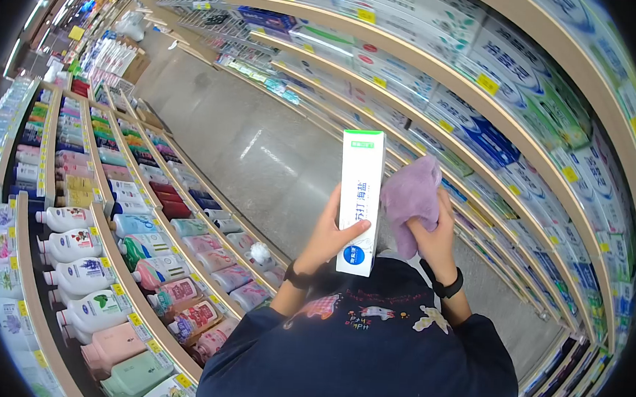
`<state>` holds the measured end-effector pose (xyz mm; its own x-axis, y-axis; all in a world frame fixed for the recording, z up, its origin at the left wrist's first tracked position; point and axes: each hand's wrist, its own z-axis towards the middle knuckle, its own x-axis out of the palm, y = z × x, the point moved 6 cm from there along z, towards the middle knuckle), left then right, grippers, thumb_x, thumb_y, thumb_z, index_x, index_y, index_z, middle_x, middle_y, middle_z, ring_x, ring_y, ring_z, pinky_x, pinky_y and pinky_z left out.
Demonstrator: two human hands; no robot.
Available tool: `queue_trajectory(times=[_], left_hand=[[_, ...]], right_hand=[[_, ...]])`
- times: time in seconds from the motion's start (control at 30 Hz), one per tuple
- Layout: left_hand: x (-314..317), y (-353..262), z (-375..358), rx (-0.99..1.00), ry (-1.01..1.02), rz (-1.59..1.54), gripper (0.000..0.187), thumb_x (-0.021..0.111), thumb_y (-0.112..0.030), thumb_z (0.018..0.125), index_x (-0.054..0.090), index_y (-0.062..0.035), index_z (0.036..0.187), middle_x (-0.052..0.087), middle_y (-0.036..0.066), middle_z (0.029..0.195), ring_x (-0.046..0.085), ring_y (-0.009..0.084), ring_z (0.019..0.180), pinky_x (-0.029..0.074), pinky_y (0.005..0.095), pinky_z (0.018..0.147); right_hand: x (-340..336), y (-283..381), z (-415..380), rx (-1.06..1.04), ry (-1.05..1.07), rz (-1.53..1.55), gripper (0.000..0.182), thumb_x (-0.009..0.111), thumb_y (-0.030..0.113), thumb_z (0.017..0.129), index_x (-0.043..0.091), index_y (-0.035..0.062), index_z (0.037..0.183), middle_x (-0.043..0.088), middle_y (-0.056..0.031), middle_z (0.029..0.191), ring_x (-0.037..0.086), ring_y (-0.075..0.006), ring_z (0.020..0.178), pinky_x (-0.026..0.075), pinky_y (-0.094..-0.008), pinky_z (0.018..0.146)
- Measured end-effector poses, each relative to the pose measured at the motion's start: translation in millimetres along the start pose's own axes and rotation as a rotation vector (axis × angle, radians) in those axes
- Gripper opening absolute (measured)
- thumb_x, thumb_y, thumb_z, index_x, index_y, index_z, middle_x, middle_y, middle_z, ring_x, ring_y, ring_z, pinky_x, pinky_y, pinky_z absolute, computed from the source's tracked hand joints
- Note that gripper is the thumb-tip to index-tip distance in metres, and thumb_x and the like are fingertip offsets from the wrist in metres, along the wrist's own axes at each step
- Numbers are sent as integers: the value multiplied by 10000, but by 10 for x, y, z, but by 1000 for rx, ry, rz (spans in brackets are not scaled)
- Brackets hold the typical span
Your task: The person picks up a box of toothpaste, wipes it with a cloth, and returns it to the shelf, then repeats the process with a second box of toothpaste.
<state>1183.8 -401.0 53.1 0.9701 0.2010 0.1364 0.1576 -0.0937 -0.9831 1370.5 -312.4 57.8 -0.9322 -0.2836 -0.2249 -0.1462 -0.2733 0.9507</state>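
Observation:
My left hand (334,231) grips a long white toothpaste box (362,165) with a green top edge and blue print. The box stands upright in front of my chest, the thumb across its face and the other fingers hidden behind it. Just to the right, my right hand (435,240) is closed on a bunched purple cloth (413,194), which hangs down beside the box. A small gap separates cloth and box along most of their length. Each wrist wears a black band.
Shelves of boxed goods (515,68) with yellow price tags rise on the right. On the left, tiered shelves hold bottles (88,274) and pouches (218,258). A grey floor aisle (228,118) runs between them, with a white bag-like item (131,25) at its far end.

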Motion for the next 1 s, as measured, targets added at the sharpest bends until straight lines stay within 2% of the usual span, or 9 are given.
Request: queue_trajectory(times=[0.07, 0.23, 0.33, 0.4, 0.57, 0.63, 0.67, 0.8, 1.0], left_hand=[[-250, -65, 85, 23, -51, -28, 758, 666, -18, 804, 232, -7, 1426, 495, 127, 1250, 504, 182, 1139, 421, 317, 946], [-953, -286, 181, 95, -187, 27, 802, 646, 8, 787, 189, -4, 1446, 478, 149, 1287, 492, 202, 1172, 426, 326, 950], [-1369, -453, 174, 223, -289, 224, 851, 657, -8, 763, 163, 4, 1456, 447, 189, 1327, 473, 243, 1206, 400, 344, 984], [-1601, -598, 138, 258, -330, 426, 862, 694, -33, 724, 222, 15, 1443, 368, 194, 1418, 362, 265, 1313, 286, 353, 1077], [-2206, -628, 75, 277, -380, 488, 878, 710, -60, 696, 239, 22, 1432, 365, 218, 1420, 322, 293, 1345, 240, 365, 1104], [-2386, -666, 19, 238, -404, 555, 880, 719, -67, 691, 247, 23, 1428, 373, 221, 1412, 326, 299, 1342, 245, 363, 1102], [-2470, -679, -13, 235, -410, 648, 931, 709, -90, 712, 153, 49, 1446, 383, 257, 1369, 375, 323, 1304, 312, 371, 1056], [-2861, -603, -123, 185, -537, 529, 927, 708, -80, 715, 155, 40, 1449, 380, 247, 1377, 374, 314, 1304, 308, 371, 1062], [-3451, -450, -262, 116, -773, 493, 896, 695, -65, 735, 165, 33, 1451, 378, 244, 1380, 394, 305, 1287, 322, 367, 1054]], right_hand=[[248, 221, 65, -168, 46, -129, 460, 697, 68, 630, 590, -9, 1071, 528, -128, 977, 584, -294, 883, 470, -336, 756], [911, 658, 276, -314, 214, -295, 600, 776, 143, 555, 598, 53, 1121, 511, -131, 1020, 593, -327, 815, 496, -386, 684], [1341, 813, 460, -453, 223, -430, 663, 779, 151, 512, 599, 79, 1146, 507, -132, 1020, 596, -315, 799, 497, -386, 660], [1638, 871, 654, -473, 204, -513, 662, 762, 130, 496, 614, 102, 1141, 505, -136, 1017, 593, -314, 776, 494, -387, 637], [2398, 1054, 1112, -628, 110, -557, 663, 745, 94, 499, 617, 121, 1149, 494, -163, 1034, 584, -348, 752, 483, -404, 615], [2636, 1118, 1251, -647, -11, -557, 682, 747, 102, 488, 618, 133, 1157, 491, -176, 1020, 579, -352, 747, 481, -404, 617], [2772, 1129, 1277, -654, 10, -545, 682, 747, 102, 488, 618, 133, 1157, 491, -176, 1020, 579, -352, 747, 481, -404, 617], [3347, 1159, 1313, -776, 147, -534, 608, 742, 131, 535, 639, 157, 1134, 499, -182, 1012, 574, -336, 722, 484, -399, 623], [3949, 1026, 1152, -794, 541, -443, 581, 737, 143, 560, 638, 165, 1131, 524, -187, 1018, 583, -331, 714, 490, -387, 622]])
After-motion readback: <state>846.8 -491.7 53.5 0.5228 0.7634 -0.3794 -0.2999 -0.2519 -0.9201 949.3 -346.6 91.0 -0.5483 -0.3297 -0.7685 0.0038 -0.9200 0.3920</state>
